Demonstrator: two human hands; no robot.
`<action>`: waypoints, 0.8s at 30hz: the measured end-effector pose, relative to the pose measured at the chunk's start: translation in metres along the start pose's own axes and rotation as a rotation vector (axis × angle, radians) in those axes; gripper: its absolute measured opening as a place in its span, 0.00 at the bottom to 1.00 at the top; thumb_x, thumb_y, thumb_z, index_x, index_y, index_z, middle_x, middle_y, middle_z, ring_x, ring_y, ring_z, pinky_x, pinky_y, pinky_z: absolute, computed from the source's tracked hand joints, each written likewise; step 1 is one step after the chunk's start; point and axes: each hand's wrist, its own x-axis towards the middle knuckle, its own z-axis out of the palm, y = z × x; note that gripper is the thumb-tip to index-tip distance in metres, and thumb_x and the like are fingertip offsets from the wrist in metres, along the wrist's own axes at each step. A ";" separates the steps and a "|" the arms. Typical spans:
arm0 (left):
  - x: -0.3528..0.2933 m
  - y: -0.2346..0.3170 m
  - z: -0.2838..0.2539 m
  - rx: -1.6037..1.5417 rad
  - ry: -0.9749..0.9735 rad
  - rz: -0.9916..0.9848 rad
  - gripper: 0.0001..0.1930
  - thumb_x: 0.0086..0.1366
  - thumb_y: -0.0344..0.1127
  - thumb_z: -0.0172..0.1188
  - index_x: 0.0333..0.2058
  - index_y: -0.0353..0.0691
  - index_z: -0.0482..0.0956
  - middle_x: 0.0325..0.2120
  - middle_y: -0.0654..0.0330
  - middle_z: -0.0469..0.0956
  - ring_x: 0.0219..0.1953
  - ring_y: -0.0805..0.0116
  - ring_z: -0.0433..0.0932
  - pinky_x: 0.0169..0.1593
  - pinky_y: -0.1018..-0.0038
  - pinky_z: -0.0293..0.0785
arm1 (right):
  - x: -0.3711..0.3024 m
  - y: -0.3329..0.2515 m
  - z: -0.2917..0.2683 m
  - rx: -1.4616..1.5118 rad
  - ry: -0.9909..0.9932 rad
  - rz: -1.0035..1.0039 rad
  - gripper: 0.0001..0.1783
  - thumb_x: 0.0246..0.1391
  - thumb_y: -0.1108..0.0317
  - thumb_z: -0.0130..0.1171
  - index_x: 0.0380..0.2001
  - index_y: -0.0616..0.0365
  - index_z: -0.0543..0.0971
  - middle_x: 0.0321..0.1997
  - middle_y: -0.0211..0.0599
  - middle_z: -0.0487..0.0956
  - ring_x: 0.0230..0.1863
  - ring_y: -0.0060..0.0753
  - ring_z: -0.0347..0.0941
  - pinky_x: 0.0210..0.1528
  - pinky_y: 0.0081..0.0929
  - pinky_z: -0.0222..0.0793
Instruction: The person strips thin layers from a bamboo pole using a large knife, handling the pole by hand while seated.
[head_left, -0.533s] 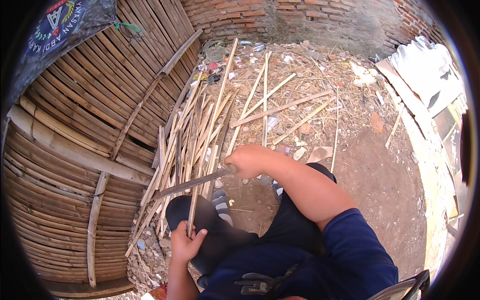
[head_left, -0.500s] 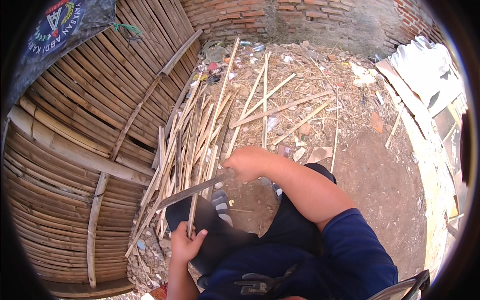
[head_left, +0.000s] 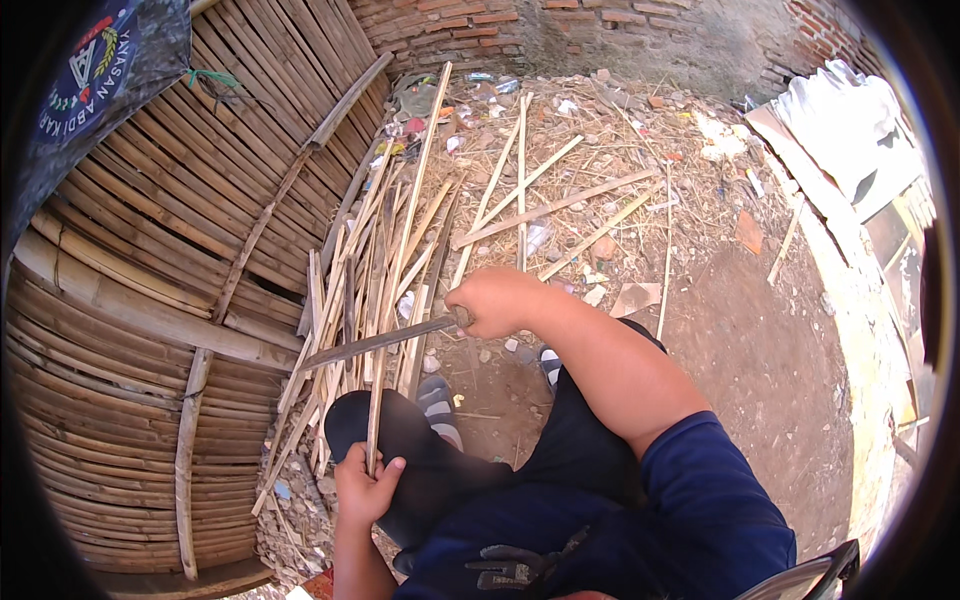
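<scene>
My left hand (head_left: 366, 486) is closed around the near end of a long, thin bamboo strip (head_left: 374, 425), beside my bent left knee. The strip points away from me over the pile of loose bamboo strips (head_left: 335, 315). In my right hand (head_left: 492, 303), closed around the handle, is a machete (head_left: 385, 340) with a long dark blade. The blade reaches left from my fist and crosses over the held strip. Whether its edge touches the strip, I cannot tell. My right fingers partly hide the handle.
A slatted bamboo wall (head_left: 130, 300) stands close on the left, with a printed banner (head_left: 130, 60) hanging at its top. Loose strips (head_left: 560, 208) lie across littered ground ahead, below a brick wall (head_left: 590, 40). White sheeting (head_left: 845, 130) lies at the far right.
My right hand and the machete have risen a little in the picture, and the blade crosses the strip farther from my left hand. The left hand keeps its hold. The whole view has shifted slightly.
</scene>
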 end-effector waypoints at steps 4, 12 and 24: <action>-0.002 -0.002 0.000 0.006 -0.005 0.018 0.18 0.58 0.37 0.77 0.31 0.35 0.75 0.16 0.66 0.71 0.19 0.78 0.69 0.26 0.76 0.68 | -0.003 0.018 -0.011 0.033 0.071 0.000 0.21 0.53 0.55 0.71 0.45 0.56 0.84 0.37 0.53 0.85 0.43 0.60 0.82 0.47 0.51 0.77; 0.000 0.005 -0.001 0.047 -0.005 0.014 0.18 0.58 0.39 0.78 0.31 0.36 0.75 0.15 0.66 0.71 0.19 0.79 0.68 0.26 0.76 0.69 | 0.005 0.050 0.003 0.084 0.242 0.084 0.24 0.52 0.52 0.72 0.46 0.57 0.83 0.37 0.54 0.84 0.44 0.59 0.82 0.47 0.51 0.77; -0.001 0.008 -0.001 0.043 0.010 0.040 0.17 0.58 0.37 0.77 0.31 0.36 0.75 0.15 0.67 0.70 0.19 0.79 0.67 0.25 0.77 0.67 | 0.005 0.061 -0.008 0.178 0.259 0.185 0.23 0.54 0.54 0.72 0.46 0.57 0.83 0.42 0.54 0.85 0.46 0.60 0.81 0.50 0.49 0.77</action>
